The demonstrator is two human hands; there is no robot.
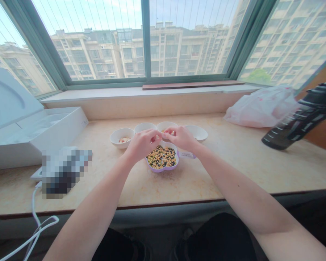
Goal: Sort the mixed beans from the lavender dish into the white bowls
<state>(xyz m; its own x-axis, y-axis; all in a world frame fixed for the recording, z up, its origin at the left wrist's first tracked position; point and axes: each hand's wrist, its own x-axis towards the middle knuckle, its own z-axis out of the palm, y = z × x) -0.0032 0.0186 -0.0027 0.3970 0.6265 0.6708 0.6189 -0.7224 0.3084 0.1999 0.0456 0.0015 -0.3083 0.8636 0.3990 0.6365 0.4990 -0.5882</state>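
A purple-edged, flower-shaped bowl (176,166) holds mixed yellow, black and green beans (161,157). Over its far edge my left hand (142,142) is closed, its fingertips drawn together; whatever they hold is too small to make out. My right hand (182,137) meets it from the other side, thumb and fingers pinched, their contents hidden too. Behind the hands stands a row of white bowls: the leftmost bowl (115,138) has pale and reddish bits in it, then come a second bowl (144,127), a third bowl (165,125) partly covered by my right hand, and a rightmost bowl (199,132).
An open white box (62,127) stands left, with a blurred-out object (66,174) and a white cable (34,206) before it. At right are a plastic bag (260,107) and a dark bottle (293,123). A purple-edged labelled piece (187,155) lies beside the flower-shaped bowl.
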